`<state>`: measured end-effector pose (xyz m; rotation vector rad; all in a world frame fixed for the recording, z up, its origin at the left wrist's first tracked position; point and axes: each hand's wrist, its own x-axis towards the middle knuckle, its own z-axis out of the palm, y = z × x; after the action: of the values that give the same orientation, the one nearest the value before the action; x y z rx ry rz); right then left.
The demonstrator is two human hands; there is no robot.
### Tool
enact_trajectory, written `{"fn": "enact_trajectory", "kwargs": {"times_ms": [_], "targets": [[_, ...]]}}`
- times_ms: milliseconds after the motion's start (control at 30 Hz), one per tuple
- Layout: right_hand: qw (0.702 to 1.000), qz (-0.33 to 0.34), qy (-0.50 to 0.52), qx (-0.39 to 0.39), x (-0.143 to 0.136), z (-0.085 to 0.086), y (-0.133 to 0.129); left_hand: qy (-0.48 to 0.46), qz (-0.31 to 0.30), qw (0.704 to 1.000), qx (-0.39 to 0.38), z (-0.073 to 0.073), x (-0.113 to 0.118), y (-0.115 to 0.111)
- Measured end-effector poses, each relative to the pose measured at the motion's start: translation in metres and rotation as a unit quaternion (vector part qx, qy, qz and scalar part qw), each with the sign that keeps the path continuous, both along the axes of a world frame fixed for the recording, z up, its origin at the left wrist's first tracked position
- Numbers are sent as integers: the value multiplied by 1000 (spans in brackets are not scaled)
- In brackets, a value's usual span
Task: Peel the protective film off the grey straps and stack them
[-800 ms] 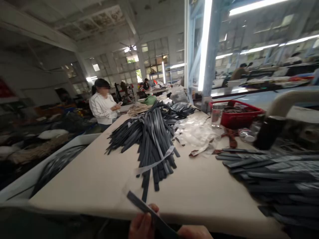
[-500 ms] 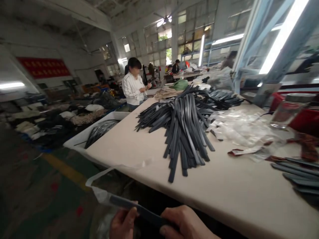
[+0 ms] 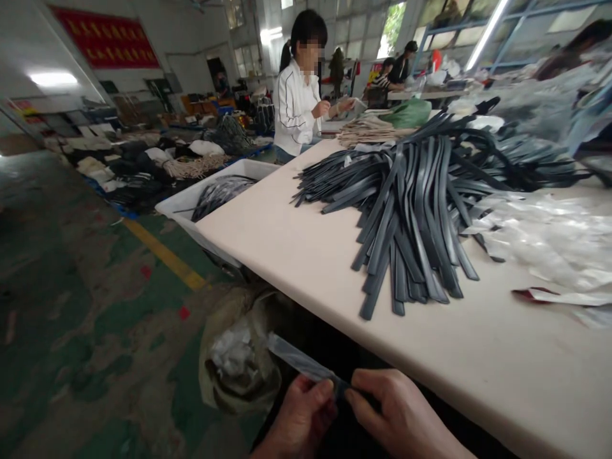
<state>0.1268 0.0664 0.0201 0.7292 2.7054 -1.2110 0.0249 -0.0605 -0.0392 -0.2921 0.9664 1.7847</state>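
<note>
Dark strip (image 3: 306, 363) now lower, beside floor bag (image 3: 239, 363).

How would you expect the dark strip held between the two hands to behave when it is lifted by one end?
The dark strip juts past the left hand without drooping, so probably semi-stiff. Thin and flat, likely light. The right hand pinches it; its clear film may feel slippery.

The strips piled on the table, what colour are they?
Dark grey, almost black. The strips show best in the head view.

light: bright windows, ceiling tubes | glare: top | blur: right edge | edges: wide-angle stretched
</note>
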Motion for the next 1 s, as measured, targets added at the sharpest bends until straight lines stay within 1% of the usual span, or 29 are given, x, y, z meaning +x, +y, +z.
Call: {"fn": "enact_trajectory", "kwargs": {"times_ms": [67,100,200,267,300,367,433,500,567,633,700,767,833,900,1000], "targets": [[999,-14,12,-28,0,-3,1,-17,-35,999,36,1,1,4],[999,-16,14,-44,2,-2,3,-22,-37,998,38,1,-1,6],[997,-15,-13,-71,15,4,14,-34,5,999,-6,-1,-9,7],[997,-17,-37,-58,23,7,19,-48,21,998,-29,-2,-10,9],[998,-16,-43,-44,24,7,20,-56,10,998,-29,-2,-8,10],[999,-12,-36,-15,22,4,19,-71,-34,997,-4,-2,-3,15],[1000,-14,-19,-10,18,1,18,-72,-66,995,25,-1,0,20],[999,-21,-17,-31,18,3,21,-70,-57,996,26,-1,-3,25],[998,-26,-33,-53,26,8,26,-74,-34,997,4,-2,-10,27],[997,-30,-57,-45,35,11,30,-86,-25,996,-8,-3,-13,28],[997,-29,-69,-14,38,10,30,-95,-43,995,-7,-3,-9,30],[997,-28,-64,23,34,4,28,-104,-73,992,1,-3,0,32],[997,-32,-55,35,29,0,26,-106,-88,990,8,-3,4,34],[997,-38,-58,17,30,0,29,-100,-78,992,6,-4,0,35],[996,-40,-73,-14,40,6,36,-93,-56,994,-5,-7,-10,34]]}}
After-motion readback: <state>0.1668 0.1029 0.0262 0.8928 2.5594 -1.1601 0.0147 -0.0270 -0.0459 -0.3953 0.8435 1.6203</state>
